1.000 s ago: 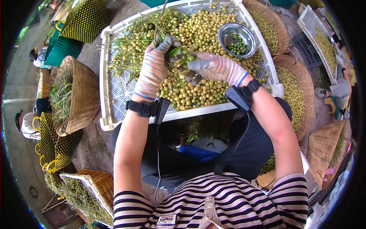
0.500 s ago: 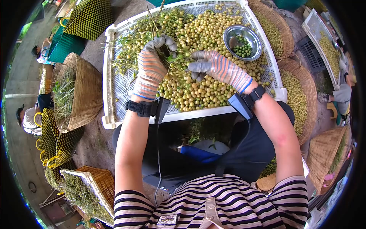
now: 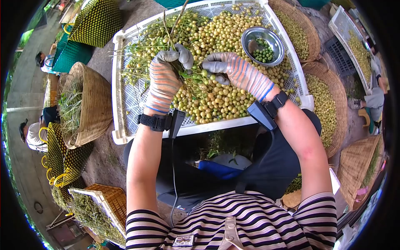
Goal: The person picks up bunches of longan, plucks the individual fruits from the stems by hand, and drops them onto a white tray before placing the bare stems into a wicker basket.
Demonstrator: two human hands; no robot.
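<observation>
My left hand [image 3: 168, 75], in a striped glove with grey fingertips, is closed around a bunch of thin fruit stems [image 3: 177, 25] above the tray. Leaves and small fruits hang from the bunch toward my other hand. My right hand [image 3: 239, 73], gloved the same way, has its fingers curled together beside small green fruits [image 3: 213, 77]; what lies between the fingertips is hidden. Beneath both hands, a white perforated tray [image 3: 118, 104] holds many round yellow-green fruits [image 3: 208, 102] and stemmed bunches. A steel bowl [image 3: 280, 45] with small green fruits sits on the pile, right of my hands.
Wicker baskets of fruit [image 3: 323, 108] stand right of the tray. A tall basket with grass-like stems [image 3: 93, 104] and yellow-black woven bags [image 3: 98, 21] are on the left. Other people [image 3: 35, 135] sit farther off at both sides. A cable [image 3: 173, 179] hangs from my left wrist.
My right hand has shifted slightly left and up, and its fingers have curled in near the green fruits. My left hand keeps hold of the stems, almost in place.
</observation>
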